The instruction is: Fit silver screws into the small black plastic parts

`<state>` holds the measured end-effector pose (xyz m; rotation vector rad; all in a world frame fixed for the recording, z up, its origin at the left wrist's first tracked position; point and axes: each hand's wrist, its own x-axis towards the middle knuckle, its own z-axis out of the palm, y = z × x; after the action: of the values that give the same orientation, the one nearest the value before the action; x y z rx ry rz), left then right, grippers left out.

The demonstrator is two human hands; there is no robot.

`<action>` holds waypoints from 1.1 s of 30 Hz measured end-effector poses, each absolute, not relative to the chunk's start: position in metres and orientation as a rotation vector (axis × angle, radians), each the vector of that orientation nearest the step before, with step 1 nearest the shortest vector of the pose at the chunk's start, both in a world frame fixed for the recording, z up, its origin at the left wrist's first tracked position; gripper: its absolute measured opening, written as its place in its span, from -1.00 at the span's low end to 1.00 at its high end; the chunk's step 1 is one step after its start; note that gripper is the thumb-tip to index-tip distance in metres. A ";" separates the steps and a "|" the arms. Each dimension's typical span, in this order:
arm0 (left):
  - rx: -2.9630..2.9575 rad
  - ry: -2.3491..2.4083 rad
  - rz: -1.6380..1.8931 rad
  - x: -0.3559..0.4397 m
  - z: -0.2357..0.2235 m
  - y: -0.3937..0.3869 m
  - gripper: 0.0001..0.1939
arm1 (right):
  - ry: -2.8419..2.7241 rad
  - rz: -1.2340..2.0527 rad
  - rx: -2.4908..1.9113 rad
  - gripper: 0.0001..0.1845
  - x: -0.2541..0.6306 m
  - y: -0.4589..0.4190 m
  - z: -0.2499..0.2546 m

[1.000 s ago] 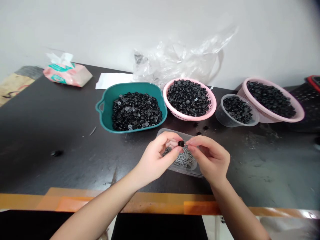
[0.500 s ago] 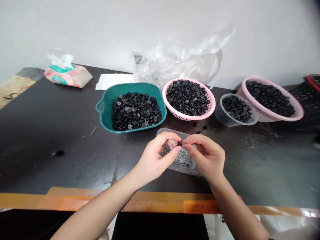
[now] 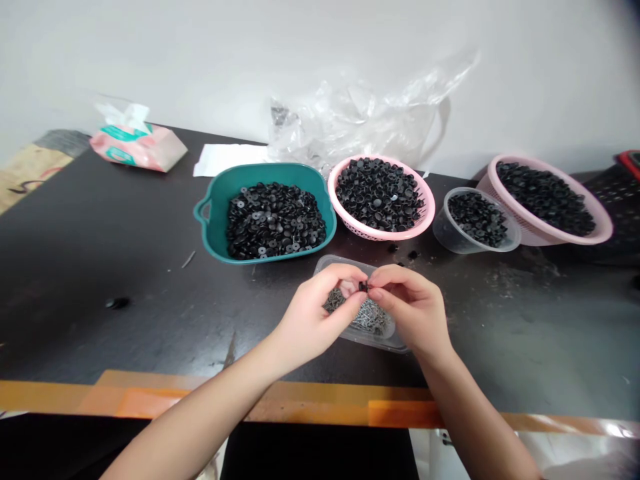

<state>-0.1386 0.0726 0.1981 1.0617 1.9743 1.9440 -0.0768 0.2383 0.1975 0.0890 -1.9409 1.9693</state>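
Observation:
Between thumb and fingertips, my left hand [image 3: 320,310] pinches a small black plastic part [image 3: 363,286]. My right hand [image 3: 417,310] is closed in a pinch at the right side of that part, its fingertips meeting it; whatever lies between them is too small to make out. Both hands are over a clear plastic tray [image 3: 383,341] of loose metal screws [image 3: 369,315]. Beyond the hands stand a green basin [image 3: 215,247] of black discs and a pink basket [image 3: 345,227] heaped with black caps.
On the right are a clear tub [image 3: 447,233] and a second pink basket [image 3: 523,227], both holding black parts. A plastic bag [image 3: 360,123] leans against the wall. A tissue pack [image 3: 140,147] lies back left. One black piece [image 3: 118,303] rests on the left of the table.
My right fingertips have closed in a little on the black part, and the hands stay together over the tray. The whole view has shifted slightly.

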 end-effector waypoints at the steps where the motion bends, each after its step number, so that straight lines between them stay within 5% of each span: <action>1: 1.038 1.952 1.946 -0.138 0.198 0.073 -0.81 | -1.909 2.049 0.083 -0.75 -0.078 0.239 0.198; 12: 0.667 1.498 2.079 -0.139 0.196 0.081 -0.83 | -1.863 2.263 -0.073 -0.95 -0.083 0.239 0.202; 19: 0.594 1.353 2.157 -0.145 0.198 0.084 -0.84 | -1.936 2.227 -0.197 -0.85 -0.088 0.240 0.208; 23: 0.528 1.333 2.151 -0.147 0.198 0.083 -0.81 | -2.151 1.845 -0.264 -0.77 -0.112 0.273 0.216; 27: 0.502 1.329 2.149 -0.147 0.196 0.082 -0.77 | -2.465 0.940 -0.319 -0.80 -0.161 0.316 0.218; 33: 0.519 1.401 2.099 -0.147 0.199 0.081 -0.75 | -2.593 0.720 -0.249 -0.84 -0.209 0.336 0.200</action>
<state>-0.1469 0.0812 0.1991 0.5194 1.4013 2.0991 -0.2086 0.3357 0.2001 -0.2495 -2.5933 0.7198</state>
